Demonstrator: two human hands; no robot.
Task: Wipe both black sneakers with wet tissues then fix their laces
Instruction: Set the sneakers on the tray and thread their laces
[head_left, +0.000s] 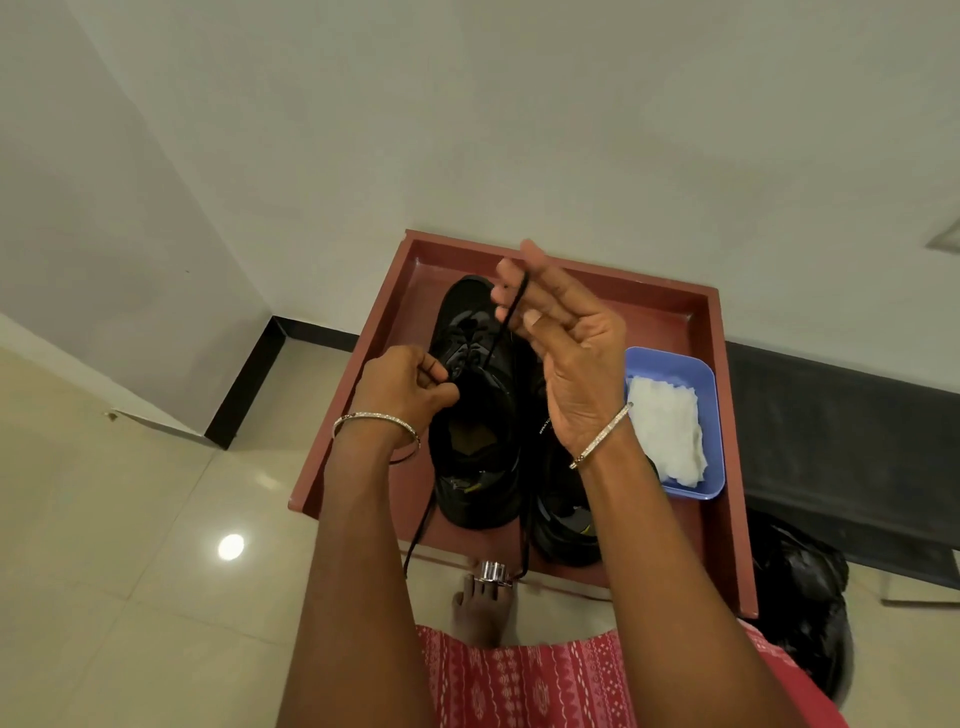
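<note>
Two black sneakers stand side by side on a red-brown tray (670, 296), toes away from me. The left sneaker (475, 415) is in plain view; the right sneaker (563, 525) is largely hidden behind my right forearm. My left hand (405, 384) pinches a black lace at the eyelets of the left sneaker. My right hand (563, 338) is raised above the shoes, pinching the other lace end (511, 306) and drawing it up taut. A loose lace (415, 540) hangs over the tray's near edge.
A blue plastic container (709, 384) with white wet tissues (665, 431) sits on the tray's right side. A black bag (800, 613) lies on the floor to the right. My bare foot (480, 608) stands on the tiled floor below the tray. White walls stand behind.
</note>
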